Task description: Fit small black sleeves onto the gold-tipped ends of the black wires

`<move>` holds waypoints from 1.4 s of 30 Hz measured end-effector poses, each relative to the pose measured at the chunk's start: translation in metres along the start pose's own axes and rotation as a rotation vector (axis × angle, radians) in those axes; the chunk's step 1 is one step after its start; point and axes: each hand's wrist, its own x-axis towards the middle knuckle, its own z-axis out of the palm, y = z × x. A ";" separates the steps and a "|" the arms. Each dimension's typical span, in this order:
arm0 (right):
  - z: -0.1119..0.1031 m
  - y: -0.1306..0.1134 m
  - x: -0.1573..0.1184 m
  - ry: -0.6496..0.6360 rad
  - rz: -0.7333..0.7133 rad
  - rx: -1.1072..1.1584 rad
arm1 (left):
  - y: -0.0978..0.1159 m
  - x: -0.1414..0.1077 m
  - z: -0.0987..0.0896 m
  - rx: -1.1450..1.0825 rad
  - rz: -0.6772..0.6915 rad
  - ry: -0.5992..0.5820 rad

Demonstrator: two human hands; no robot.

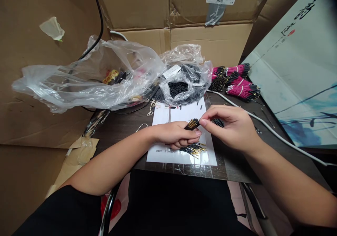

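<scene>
My left hand point(177, 133) is closed round a bundle of thin black wires point(192, 124) with gold-coloured tips showing above the fist. At the end of this bundle, my right hand point(234, 126) pinches thumb and forefinger together; whatever lies between them is too small to make out. Below the left hand, loose black wires with gold tips point(197, 149) lie on a printed white sheet point(159, 156). More dark wire ends point(218, 122) show partly behind the right hand.
A clear bag of small black tubes point(177, 88) stands at the back of the table point(223, 169). Left of it sprawls a large crumpled plastic bag point(79, 85). Tied bundles of pink wires point(242, 91) lie back right. A white cable point(284, 136) crosses the right side. Cardboard point(142, 7) walls the back.
</scene>
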 end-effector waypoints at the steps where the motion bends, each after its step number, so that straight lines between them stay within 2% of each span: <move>1: 0.000 -0.001 0.000 0.000 0.004 -0.008 | 0.000 0.000 0.000 -0.006 -0.010 0.007; 7: 0.002 -0.001 0.000 -0.015 0.037 -0.033 | 0.001 -0.002 0.001 -0.010 -0.043 0.024; 31: 0.013 0.006 -0.003 0.084 0.209 0.242 | 0.005 -0.003 0.005 -0.052 -0.031 0.020; 33: 0.013 0.005 -0.003 0.092 0.168 0.190 | 0.005 -0.003 0.004 -0.053 -0.030 0.017; 38: 0.014 0.005 -0.005 0.168 -0.047 -0.053 | 0.005 -0.003 0.002 -0.069 -0.031 0.025; 42: 0.017 0.007 -0.009 0.225 -0.129 -0.200 | 0.005 -0.003 0.002 -0.072 -0.011 0.029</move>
